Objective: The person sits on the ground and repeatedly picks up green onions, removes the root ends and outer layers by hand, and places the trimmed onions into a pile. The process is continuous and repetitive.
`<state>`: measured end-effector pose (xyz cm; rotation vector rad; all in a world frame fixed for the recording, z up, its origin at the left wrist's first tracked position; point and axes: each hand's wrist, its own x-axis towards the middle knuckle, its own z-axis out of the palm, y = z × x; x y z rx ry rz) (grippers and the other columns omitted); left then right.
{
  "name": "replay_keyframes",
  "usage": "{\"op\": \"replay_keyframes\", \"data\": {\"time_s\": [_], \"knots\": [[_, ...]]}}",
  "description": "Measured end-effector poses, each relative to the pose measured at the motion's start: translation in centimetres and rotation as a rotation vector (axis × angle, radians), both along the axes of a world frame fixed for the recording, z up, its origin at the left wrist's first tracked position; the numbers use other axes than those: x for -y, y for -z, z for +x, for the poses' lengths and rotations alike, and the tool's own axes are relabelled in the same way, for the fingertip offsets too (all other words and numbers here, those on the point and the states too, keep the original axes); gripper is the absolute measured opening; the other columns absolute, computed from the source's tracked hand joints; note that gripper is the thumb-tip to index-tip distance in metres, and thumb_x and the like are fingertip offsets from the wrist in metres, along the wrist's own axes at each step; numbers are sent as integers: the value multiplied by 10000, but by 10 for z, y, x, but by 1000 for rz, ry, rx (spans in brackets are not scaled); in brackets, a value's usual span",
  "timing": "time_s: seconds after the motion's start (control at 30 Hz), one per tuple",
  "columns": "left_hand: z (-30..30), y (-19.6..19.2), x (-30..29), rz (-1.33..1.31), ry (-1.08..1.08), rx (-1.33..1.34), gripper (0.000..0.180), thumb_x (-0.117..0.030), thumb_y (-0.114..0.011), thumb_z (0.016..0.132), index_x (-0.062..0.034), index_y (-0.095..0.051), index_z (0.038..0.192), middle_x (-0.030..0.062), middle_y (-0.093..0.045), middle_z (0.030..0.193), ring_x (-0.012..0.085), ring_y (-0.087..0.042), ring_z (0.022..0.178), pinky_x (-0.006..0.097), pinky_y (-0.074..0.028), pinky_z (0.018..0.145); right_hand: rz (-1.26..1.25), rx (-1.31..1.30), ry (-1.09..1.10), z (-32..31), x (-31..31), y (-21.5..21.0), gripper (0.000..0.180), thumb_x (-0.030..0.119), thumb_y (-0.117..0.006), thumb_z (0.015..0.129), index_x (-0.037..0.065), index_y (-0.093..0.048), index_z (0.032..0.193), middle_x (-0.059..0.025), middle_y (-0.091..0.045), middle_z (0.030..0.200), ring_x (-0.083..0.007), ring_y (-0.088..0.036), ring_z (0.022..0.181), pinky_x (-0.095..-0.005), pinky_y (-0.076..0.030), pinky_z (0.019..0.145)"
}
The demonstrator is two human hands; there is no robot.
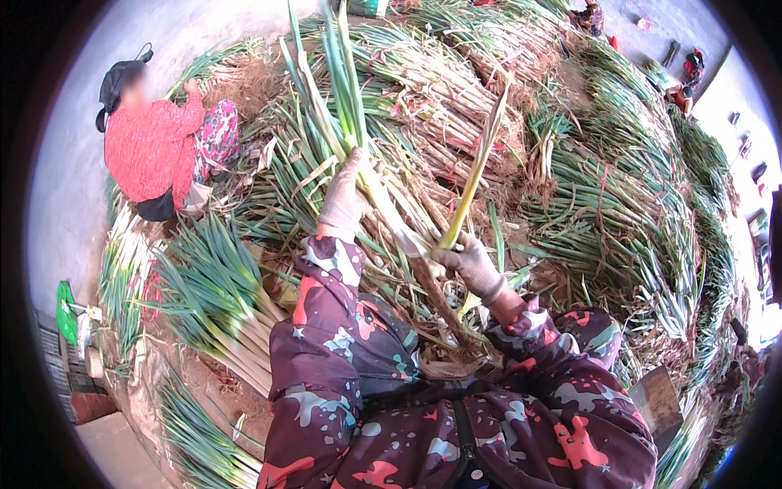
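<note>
The left hand [344, 194] of the worker beside me is wrapped snugly round a leek [384, 202], just below where its green leaves fan out. That leek is held up over the lap, slanting from far left down toward near right. The right hand [472, 265] has a narrow pinch on a yellow leaf [474, 181], gripping it close by the stalk; the leaf sticks up away from the stem, toward the far right. A brown stem [440, 297] runs down below the hands, and I cannot tell whether it belongs to the same leek.

As for writing, a small round badge [476, 473] sits on the zip [464, 440] of the worker's camouflage jacket [391, 448], its mark too tiny for me to read. At the far edge, a green bag [368, 7] is cut off, any print on it unclear.

A tied-looking bundle [220, 277] lies near left, green tops to the far side. Heaped leeks [423, 73] spread beyond the hands, and more rows [627, 212] run down the right. Far left, a person in red [155, 151] wearing a black cap [120, 81] sits low beside the heap.
</note>
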<state>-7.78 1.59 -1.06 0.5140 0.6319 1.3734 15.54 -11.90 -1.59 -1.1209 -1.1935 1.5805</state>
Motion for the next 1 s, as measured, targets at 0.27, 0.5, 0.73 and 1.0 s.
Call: {"op": "replay_keyframes", "data": {"time_s": [0.27, 0.5, 0.73, 1.0], "knots": [[0, -16, 3, 22, -68, 30, 274, -261, -628, 934, -49, -570, 1098, 54, -570, 947, 201, -602, 888, 391, -557, 826, 80, 1256, -312, 100, 23, 147, 485, 429, -703, 790, -9, -619, 982, -242, -649, 906, -375, -650, 887, -446, -500, 797], [-9, -3, -6, 97, -11, 13, 307, 2, -537, 839, 45, -529, 1144, 108, -579, 1049, 237, -592, 989, 399, -521, 913, 118, 455, -275, 60, 11, 91, 634, 523, -616, 880, 32, -517, 1268, -165, -645, 1073, -249, -609, 1020, -355, -481, 882], [-5, -9, 1, 375, 122, -232, 547, 151, -388, 687, 94, -480, 1224, 160, -571, 1191, 340, -534, 1197, 445, -472, 1021, -56, 81, -64, 32, 46, 127, 451, 312, -640, 929, -34, -558, 1207, -52, -636, 1035, -116, -565, 938, -270, -473, 819], [68, 12, 19, 299, 625, 16, 360, -115, -581, 931, 34, -478, 1242, 123, -625, 1015, 255, -665, 876, 341, -577, 789, 135, 62, 155, -1, 31, 10, 393, 142, -630, 931, -41, -531, 1264, -25, -635, 1057, -87, -549, 956, -240, -451, 841]]}}
